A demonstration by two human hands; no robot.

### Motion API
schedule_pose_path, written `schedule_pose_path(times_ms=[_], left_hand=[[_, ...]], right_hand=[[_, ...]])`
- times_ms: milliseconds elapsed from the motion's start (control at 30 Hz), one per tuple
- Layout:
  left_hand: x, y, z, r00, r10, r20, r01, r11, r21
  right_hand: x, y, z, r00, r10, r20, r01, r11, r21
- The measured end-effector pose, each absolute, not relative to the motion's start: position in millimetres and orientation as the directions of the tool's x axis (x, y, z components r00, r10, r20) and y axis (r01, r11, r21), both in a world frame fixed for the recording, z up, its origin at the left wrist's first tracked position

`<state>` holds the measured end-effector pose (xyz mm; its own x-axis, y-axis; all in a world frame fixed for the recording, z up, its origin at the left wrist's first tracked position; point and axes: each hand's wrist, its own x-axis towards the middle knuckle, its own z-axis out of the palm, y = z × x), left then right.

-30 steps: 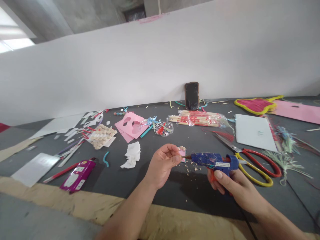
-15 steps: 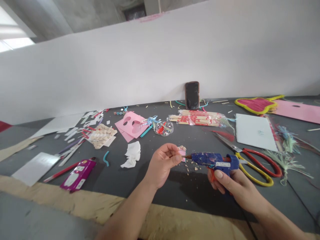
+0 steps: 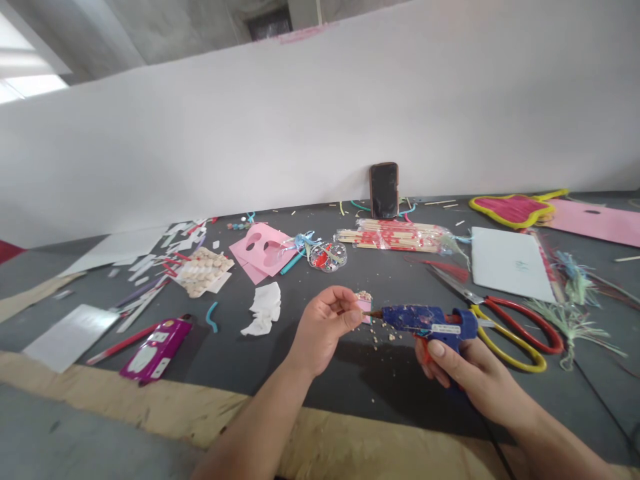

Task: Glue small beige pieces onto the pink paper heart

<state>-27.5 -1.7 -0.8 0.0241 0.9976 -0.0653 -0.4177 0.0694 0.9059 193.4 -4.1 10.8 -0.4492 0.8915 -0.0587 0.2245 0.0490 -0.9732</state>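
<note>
Tabletop (image 3: 220, 353): sticks (image 3: 360, 237) in plastic (image 3: 383, 244); right hand (image 3: 465, 373) grips glue gun (image 3: 413, 318) (level, pointing left); left hand (image 3: 323, 330) pinches something, apparently.

A broad, flat white partition (image 3: 320, 133) with a pink smear (image 3: 303, 34) along its top edge stands behind a dark grey tabletop (image 3: 225, 360) bordered by a tan wooden strip (image 3: 360, 443); beyond rise grey concrete walls (image 3: 190, 30) with a small dark rectangular opening (image 3: 271, 25), bright light (image 3: 30, 87) at upper left
</note>
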Motion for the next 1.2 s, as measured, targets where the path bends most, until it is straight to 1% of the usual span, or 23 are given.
schedule_pose_path(times_ms=[533,700,800,967,1200], left_hand=[[-27.3,-1.8,0.7,0.009,0.997,-0.072,-0.406,0.069,0.911],[-26.6,-1.6,2.0,-0.002,0.997,-0.071,-0.405,0.064,0.912],[-26.1,-2.4,2.6,-0.014,0.997,-0.078,-0.412,0.065,0.909],[-25.3,-2.4,2.9,-0.044,0.995,-0.089,-0.425,0.062,0.903],[-24.2,-1.5,0.8,-0.056,0.995,-0.084,-0.412,0.054,0.910]], right_hand=[[194.9,-3.7,8.2,-0.433,0.898,-0.073,0.240,0.037,-0.970],[194.7,-2.3,9.0,-0.396,0.913,-0.093,0.203,-0.012,-0.979],[195.7,-1.4,7.4,-0.392,0.914,-0.103,0.151,-0.046,-0.987],[196.1,-2.1,6.5,-0.376,0.913,-0.159,0.095,-0.133,-0.987],[199.6,-5.1,2.0,-0.304,0.940,-0.157,0.111,-0.129,-0.985]])
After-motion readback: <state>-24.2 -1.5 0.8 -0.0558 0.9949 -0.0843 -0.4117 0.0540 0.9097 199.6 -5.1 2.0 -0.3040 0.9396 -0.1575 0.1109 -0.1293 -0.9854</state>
